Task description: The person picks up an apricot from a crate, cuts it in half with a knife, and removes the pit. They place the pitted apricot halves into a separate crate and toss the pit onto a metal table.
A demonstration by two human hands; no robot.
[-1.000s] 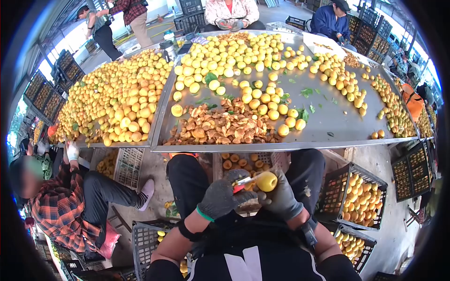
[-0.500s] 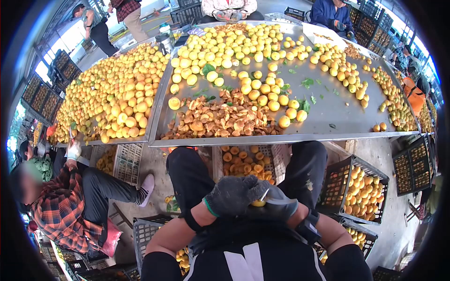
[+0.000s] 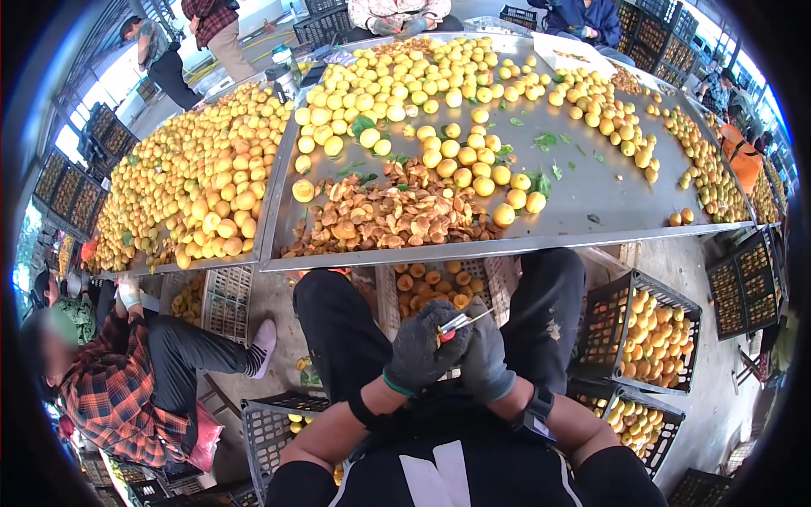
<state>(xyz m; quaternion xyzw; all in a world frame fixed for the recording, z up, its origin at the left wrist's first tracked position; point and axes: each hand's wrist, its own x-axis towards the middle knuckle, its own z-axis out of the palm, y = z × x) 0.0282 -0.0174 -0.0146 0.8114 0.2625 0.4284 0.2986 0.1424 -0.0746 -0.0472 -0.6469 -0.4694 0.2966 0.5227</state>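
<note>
1. Where your two gloved hands meet above your lap, the fingers are curled and the gloves lie side by side, close together or touching.

2. Left hand [image 3: 421, 346]: closed around a small knife [image 3: 454, 324] with red and metal parts at its handle; the thin blade slants away from you and toward your right, above the other glove.

3. Right hand [image 3: 486, 359]: curled inward, its opening turned from view; whether it grips anything cannot be told.

4. Change: one second earlier, a round yellow fruit stood exposed at your right fingertips; half a second earlier, only part of it showed between your gloves. Now none is visible there, while the blade shows plainly. By judgement, this marks a break in the cutting contact; whether the fruit is hidden in your palm or released remains unsettled.

5. Below the table edge, between your knees: a pale plastic crate [image 3: 501, 291] holding yellow-orange fruits [image 3: 432, 283].

6. Before you: a metal sorting table [image 3: 608, 198] bearing brown-orange trimmings [image 3: 389, 215] near its front edge and loose yellow fruits [image 3: 397, 89] beyond.

7. To your right: a black slatted crate [image 3: 604, 338], filled with similar fruits.
</note>
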